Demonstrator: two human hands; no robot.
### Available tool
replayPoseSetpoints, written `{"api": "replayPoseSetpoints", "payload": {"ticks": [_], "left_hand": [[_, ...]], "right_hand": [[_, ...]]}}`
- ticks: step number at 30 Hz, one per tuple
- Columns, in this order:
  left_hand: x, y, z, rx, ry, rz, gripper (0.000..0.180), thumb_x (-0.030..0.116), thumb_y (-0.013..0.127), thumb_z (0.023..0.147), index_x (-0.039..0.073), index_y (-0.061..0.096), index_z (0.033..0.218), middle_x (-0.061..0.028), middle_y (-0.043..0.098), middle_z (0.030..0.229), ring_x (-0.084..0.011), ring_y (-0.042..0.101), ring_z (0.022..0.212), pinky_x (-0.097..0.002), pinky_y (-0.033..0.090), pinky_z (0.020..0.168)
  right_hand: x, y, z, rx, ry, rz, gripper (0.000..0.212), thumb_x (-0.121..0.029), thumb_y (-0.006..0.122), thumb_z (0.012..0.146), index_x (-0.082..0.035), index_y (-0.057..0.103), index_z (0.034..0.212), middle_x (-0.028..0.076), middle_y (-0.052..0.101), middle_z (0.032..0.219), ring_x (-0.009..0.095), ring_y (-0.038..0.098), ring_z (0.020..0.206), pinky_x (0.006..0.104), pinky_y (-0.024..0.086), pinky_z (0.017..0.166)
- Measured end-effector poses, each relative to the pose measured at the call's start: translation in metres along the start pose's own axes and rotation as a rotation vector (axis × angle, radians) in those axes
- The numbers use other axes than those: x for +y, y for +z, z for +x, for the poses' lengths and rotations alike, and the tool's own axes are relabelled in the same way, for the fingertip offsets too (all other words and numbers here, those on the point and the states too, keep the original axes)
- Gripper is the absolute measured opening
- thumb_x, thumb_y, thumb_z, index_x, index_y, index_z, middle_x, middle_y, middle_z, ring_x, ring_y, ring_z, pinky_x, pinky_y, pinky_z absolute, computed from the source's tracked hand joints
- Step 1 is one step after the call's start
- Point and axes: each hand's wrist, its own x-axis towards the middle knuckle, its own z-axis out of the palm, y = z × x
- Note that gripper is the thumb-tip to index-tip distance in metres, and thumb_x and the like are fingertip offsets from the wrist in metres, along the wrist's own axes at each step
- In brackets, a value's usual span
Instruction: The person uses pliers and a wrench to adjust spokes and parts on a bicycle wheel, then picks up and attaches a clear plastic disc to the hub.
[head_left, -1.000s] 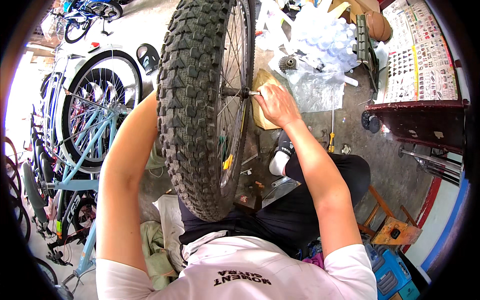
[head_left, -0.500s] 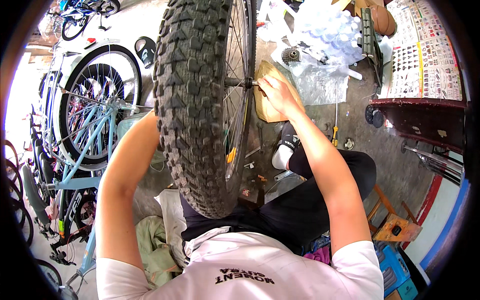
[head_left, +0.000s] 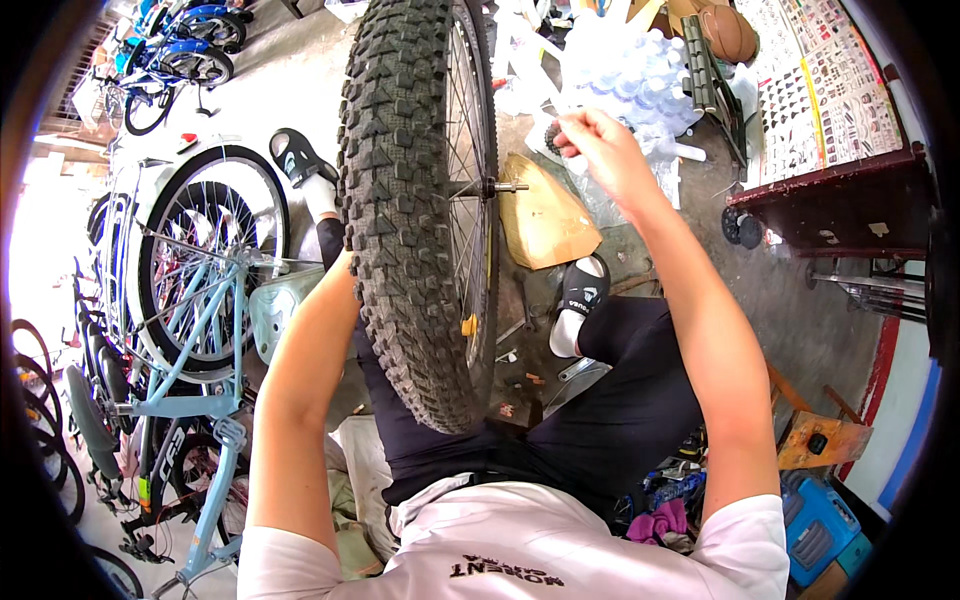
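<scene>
A bicycle wheel with a knobbly black tyre (head_left: 395,200) stands upright before me, its lower edge between my thighs. My left forearm (head_left: 305,380) reaches behind the tyre, which hides my left hand. The threaded axle end (head_left: 512,187) sticks out bare from the hub on the right side. Up and right of it is my right hand (head_left: 605,155), off the axle with its fingers curled into a pinch. Whatever those fingers hold is too small to make out. A dark toothed sprocket cluster (head_left: 552,138) shows beside the fingertips, partly covered by them; I cannot tell whether they touch it.
Cardboard (head_left: 545,220) lies on the floor under the axle's side. Beyond it are clear plastic wrapping (head_left: 625,80) and a brown ball (head_left: 728,33). A light blue bicycle (head_left: 200,330) stands at left, a dark red bench (head_left: 830,205) at right. A blue case (head_left: 815,525) sits lower right.
My right hand has left the axle end and moved up and to the right. The view has shifted slightly; the wheel still stands upright between my legs.
</scene>
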Motion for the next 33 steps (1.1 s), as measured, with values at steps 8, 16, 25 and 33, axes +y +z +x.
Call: {"api": "replayPoseSetpoints", "payload": {"ticks": [8,16,25,33], "left_hand": [[0.011,0.005,0.03,-0.007,-0.114,-0.134,0.017,0.009,0.06,0.091,0.002,0.06,0.107,-0.013,0.062,0.101,-0.0295,0.062,0.097,-0.0408,0.049,0.085],[0.012,0.003,0.043,0.024,-0.233,-0.215,0.023,0.013,0.058,0.096,0.002,0.058,0.116,-0.0125,0.062,0.109,-0.0266,0.061,0.103,-0.0378,0.048,0.089],[0.023,-0.014,0.041,0.124,-0.34,-0.366,0.029,0.018,0.055,0.102,0.002,0.056,0.126,-0.0121,0.062,0.118,-0.0234,0.06,0.11,-0.0343,0.048,0.094],[0.082,-0.135,0.052,0.47,-0.354,-0.619,0.035,0.022,0.053,0.106,0.001,0.055,0.134,-0.0116,0.062,0.127,-0.0205,0.059,0.115,-0.0313,0.047,0.098]], "right_hand": [[-0.084,0.031,-0.012,0.283,-1.12,-0.071,0.033,-0.03,0.068,0.095,-0.013,0.068,0.123,0.008,0.064,0.127,0.023,0.057,0.119,0.0347,0.042,0.1],[-0.112,0.064,-0.029,0.202,-1.407,-0.34,0.024,-0.041,0.073,0.086,-0.028,0.074,0.106,-0.001,0.061,0.131,0.027,0.047,0.133,0.0451,0.032,0.108],[-0.112,0.058,-0.028,0.158,-1.388,-0.328,0.023,-0.037,0.073,0.082,-0.028,0.074,0.103,0.0,0.062,0.129,0.029,0.047,0.133,0.0428,0.032,0.109],[-0.109,0.073,0.007,0.205,-1.466,-0.374,0.039,-0.041,0.065,0.094,-0.018,0.07,0.125,0.013,0.056,0.14,0.036,0.043,0.138,0.0491,0.029,0.112]]}}
